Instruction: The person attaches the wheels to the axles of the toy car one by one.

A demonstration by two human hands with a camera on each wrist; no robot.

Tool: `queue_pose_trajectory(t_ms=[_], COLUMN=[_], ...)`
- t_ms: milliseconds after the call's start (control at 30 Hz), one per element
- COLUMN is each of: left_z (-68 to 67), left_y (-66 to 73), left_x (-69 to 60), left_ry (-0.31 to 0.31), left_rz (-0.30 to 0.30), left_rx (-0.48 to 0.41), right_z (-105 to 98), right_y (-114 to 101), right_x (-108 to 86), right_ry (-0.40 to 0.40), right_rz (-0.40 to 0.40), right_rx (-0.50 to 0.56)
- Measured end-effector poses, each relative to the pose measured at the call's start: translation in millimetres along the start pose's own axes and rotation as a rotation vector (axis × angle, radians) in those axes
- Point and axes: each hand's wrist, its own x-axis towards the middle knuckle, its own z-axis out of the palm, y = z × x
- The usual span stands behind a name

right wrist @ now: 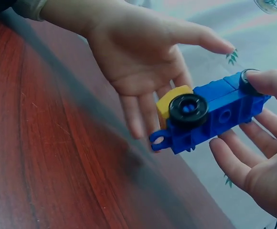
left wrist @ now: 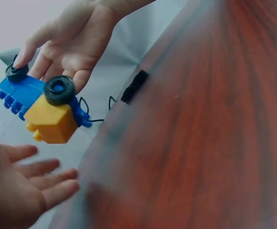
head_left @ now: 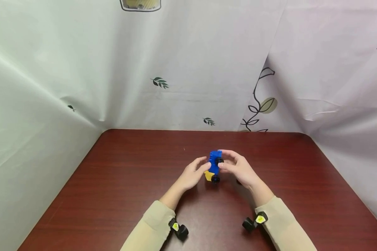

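Observation:
A toy car of blue and yellow building blocks point(head_left: 214, 164) is up off the table between the two hands. It has black wheels point(left wrist: 59, 89), a yellow block point(left wrist: 52, 121) at one end and a blue loop point(right wrist: 160, 140) under that end. My right hand point(head_left: 240, 170) grips the car at its other end, thumb on a wheel point(right wrist: 249, 82) there and fingers behind. Beside the car is my left hand point(head_left: 191, 175), palm facing it and fingers spread in the left wrist view; it seems to hold nothing.
A small black piece point(left wrist: 134, 86) lies on the dark red wooden table point(head_left: 113, 195), partly hidden by my right hand in the head view. Pale cloth point(head_left: 191, 69) with printed leaves hangs behind the table and along its sides. Each sleeve carries a black wrist device point(head_left: 179, 230).

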Motion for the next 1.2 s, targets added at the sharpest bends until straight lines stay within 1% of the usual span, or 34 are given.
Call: queue_pose_trajectory(t_ms=[67, 200, 300, 367, 467, 600, 700, 833, 967, 1100, 1200], left_z=[0.1, -2.7, -5.3, -6.3, -6.9, -6.0, -5.2, -5.0, -6.0, -8.0, -9.7], left_y=[-2.5, -4.2, -2.9, -1.0, 1.5, 1.7, 0.7, -1.4, -3.8, -8.3, -12.8], left_x=[3.3, 9.7, 13.7, 15.9, 18.0, 20.0, 20.9, 20.1, 17.8, 16.0, 13.9], left_ry=[0.01, -0.014, -0.039, -0.057, -0.085, -0.098, -0.074, -0.024, -0.014, -0.012, -0.014], left_rz=[-0.054, -0.153, -0.218, -0.25, -0.265, -0.249, -0.231, -0.205, -0.156, -0.089, -0.018], left_rx=[-0.02, -0.143, -0.201, -0.23, -0.274, -0.344, -0.371, -0.34, -0.308, -0.271, -0.207], right_z=[-0.8, -0.8, 1.3, 3.1, 5.7, 8.9, 9.8, 7.3, 0.6, -7.5, -13.2], right_y=[1.3, 4.4, 4.3, 3.4, 2.7, 3.8, 5.0, 6.4, 8.0, 10.9, 13.8], right_x=[-1.1, -3.3, -4.0, -4.1, -3.8, -2.9, -3.0, -4.9, -7.6, -9.7, -10.2], right_ry=[0.001, -0.004, -0.021, -0.03, -0.046, -0.074, -0.08, -0.059, -0.031, -0.014, -0.001], right_rz=[-0.023, -0.056, -0.103, -0.144, -0.201, -0.26, -0.285, -0.271, -0.224, -0.192, -0.18], right_rx=[-0.028, -0.072, -0.08, -0.091, -0.131, -0.198, -0.242, -0.305, -0.357, -0.396, -0.412])
